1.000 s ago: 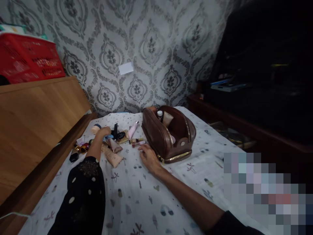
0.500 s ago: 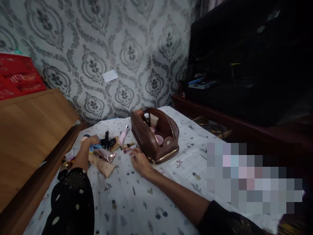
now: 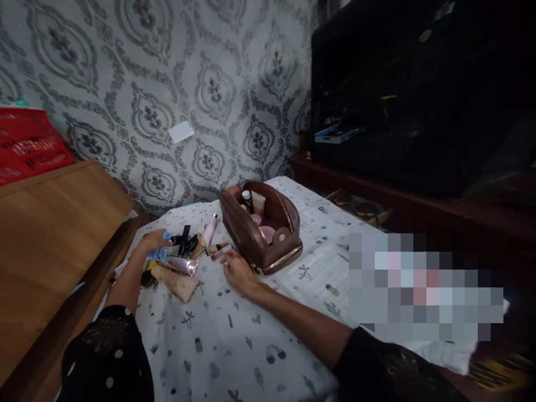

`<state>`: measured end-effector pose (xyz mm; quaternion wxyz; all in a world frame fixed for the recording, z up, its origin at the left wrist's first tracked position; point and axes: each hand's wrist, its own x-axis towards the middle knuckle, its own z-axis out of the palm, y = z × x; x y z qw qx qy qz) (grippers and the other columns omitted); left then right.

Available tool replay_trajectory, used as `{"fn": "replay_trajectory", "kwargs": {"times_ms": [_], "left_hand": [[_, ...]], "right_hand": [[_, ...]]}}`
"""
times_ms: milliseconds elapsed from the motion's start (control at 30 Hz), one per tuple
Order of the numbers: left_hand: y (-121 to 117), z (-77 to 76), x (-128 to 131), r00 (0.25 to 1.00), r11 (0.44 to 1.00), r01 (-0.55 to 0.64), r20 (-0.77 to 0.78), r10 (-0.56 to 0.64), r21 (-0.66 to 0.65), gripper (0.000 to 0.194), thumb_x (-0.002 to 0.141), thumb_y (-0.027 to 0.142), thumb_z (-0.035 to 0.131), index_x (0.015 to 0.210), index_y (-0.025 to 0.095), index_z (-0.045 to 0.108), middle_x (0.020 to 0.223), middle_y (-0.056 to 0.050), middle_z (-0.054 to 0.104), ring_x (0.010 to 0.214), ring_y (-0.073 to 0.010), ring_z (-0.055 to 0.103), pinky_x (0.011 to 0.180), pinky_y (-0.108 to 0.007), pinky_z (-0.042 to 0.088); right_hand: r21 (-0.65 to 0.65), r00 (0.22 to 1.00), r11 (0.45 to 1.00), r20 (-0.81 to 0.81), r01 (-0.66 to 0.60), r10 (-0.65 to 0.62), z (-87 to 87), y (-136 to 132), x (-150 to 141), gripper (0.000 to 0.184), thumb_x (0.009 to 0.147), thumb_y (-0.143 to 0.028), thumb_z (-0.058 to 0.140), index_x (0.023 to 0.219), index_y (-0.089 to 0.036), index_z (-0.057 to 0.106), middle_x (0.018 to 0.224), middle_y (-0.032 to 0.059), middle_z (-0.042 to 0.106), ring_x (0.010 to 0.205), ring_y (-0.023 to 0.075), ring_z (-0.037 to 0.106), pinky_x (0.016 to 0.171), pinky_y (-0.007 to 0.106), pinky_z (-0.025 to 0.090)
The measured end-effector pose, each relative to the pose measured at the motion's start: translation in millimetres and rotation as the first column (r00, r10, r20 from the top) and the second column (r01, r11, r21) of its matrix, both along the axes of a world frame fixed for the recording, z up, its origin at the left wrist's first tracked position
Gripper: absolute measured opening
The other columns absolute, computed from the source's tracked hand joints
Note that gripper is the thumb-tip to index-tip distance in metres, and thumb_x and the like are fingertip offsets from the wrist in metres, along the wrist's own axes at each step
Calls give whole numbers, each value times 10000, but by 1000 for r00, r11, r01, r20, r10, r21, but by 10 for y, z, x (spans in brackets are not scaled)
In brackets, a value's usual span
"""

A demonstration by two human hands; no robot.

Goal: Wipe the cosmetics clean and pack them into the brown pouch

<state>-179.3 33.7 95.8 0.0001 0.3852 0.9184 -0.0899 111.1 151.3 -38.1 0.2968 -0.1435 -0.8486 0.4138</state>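
My left hand is at the far left of a loose pile of cosmetics, its fingers closed on a crumpled light-blue thing that could be cloth or a wrapper. Beside its fingertips lie black items. Closer to me are a shiny pink tube and a beige tube. My right hand rests on the sheet with loosely bent, parted fingers. Its fingertips are close to a slim pinkish tube; contact is unclear. Just beyond it stands an unzipped brown bag with bottles and tubes inside.
A pale pink tube lies behind the pile. The patterned sheet covers the surface. To the left is a wooden panel with a red box on it. A black screen and an open drawer are at the right.
My left hand has shifted slightly back with the light-blue thing, and a yellow item shows beneath it. My right hand has stayed beside the bag. The whole view has tilted a little.
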Motion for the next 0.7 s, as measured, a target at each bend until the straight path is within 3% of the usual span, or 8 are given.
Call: {"fn": "replay_trajectory", "kwargs": {"times_ms": [167, 400, 567, 700], "left_hand": [[-6, 157, 283, 998, 999, 31, -53, -31, -13, 191, 832, 326, 591, 954, 190, 647, 1016, -38, 725, 969, -209, 654, 799, -246, 461], [-42, 200, 877, 969, 998, 33, -246, -20, 48, 258, 886, 229, 472, 1109, 179, 591, 1098, -152, 690, 1061, -308, 619, 849, -366, 455], [-72, 206, 1367, 888, 977, 192, -441, -131, 96, 309, 842, 89, 427, 1086, 152, 607, 1053, -164, 663, 1088, -328, 563, 832, -395, 462], [-61, 149, 1764, 866, 943, 294, -462, -194, 155, 279, 845, 91, 460, 1058, 181, 616, 1043, -128, 642, 1065, -309, 540, 804, -387, 467]], "right_hand": [[4, 1000, 1000, -3, -4, 4, -1, 9, 2, 257, 787, -13, 516, 940, -147, 672, 1052, 96, 629, 954, 191, 627, 913, 319, 494], [0, 999, 1000, -41, -4, 4, -20, 22, -4, 263, 777, -17, 529, 925, -174, 680, 1052, 79, 641, 968, 185, 628, 939, 317, 483], [-12, 998, 1000, -61, -20, 19, -33, 26, -16, 255, 786, -42, 541, 950, -181, 679, 1060, 80, 635, 924, 184, 618, 902, 316, 486], [-20, 996, 999, -77, -43, 42, -3, 9, 10, 300, 819, -99, 540, 1083, -185, 653, 1104, 84, 625, 969, 195, 603, 926, 341, 471]]}}
